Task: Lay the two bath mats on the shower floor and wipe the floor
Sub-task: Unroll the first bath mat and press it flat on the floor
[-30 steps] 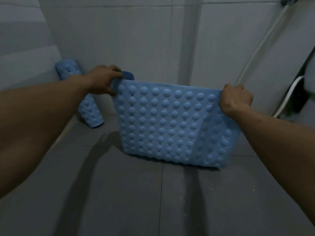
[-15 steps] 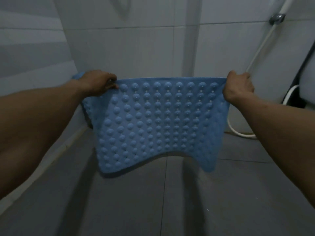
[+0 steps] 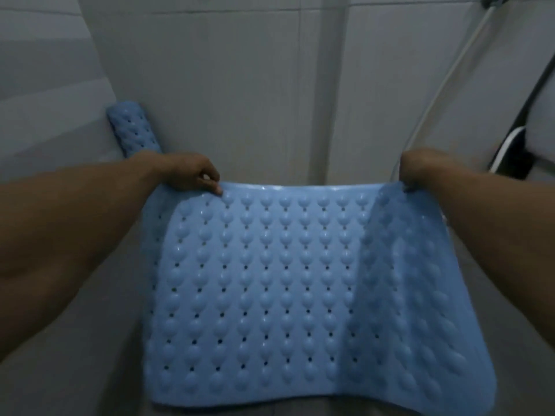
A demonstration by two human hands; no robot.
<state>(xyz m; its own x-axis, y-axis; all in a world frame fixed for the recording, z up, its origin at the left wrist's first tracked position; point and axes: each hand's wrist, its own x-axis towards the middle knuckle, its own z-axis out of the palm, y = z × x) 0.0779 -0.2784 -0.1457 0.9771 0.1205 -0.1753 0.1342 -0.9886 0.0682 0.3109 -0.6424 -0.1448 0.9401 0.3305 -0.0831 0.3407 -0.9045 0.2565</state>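
Head view, the only one. You are holding the blue bath mat (image 3: 264, 283) spread out in front of you by its far edge. Your left hand (image 3: 187, 172) is pinching the far left corner, fingers (image 3: 210, 183) curled over the rim with the tips lying on the bumpy face. Your right hand (image 3: 420, 166) is gripping the far right corner, fingers curled round the edge and mostly hidden behind it. Nothing else is in either hand.

Holding both far corners is, by my reading, keeping the sheet stretched flat across its width so it can go down without folding. The strip below your right fingers is sagging into a soft crease, and the near edge is dipping toward you; whether it is touching the shower floor (image 3: 90, 370) you cannot tell from here.

The second mat (image 3: 132, 127) is standing rolled up, leaning in the wall corner just beyond your left fingers. It is not laid yet.

Room: open grey tile is showing to the left and right of the sheet. The tiled wall (image 3: 255, 85) is rising just beyond your fingers, so the far edge has little room forward. A shower hose (image 3: 444, 82) is running down the wall just past your right fingers.
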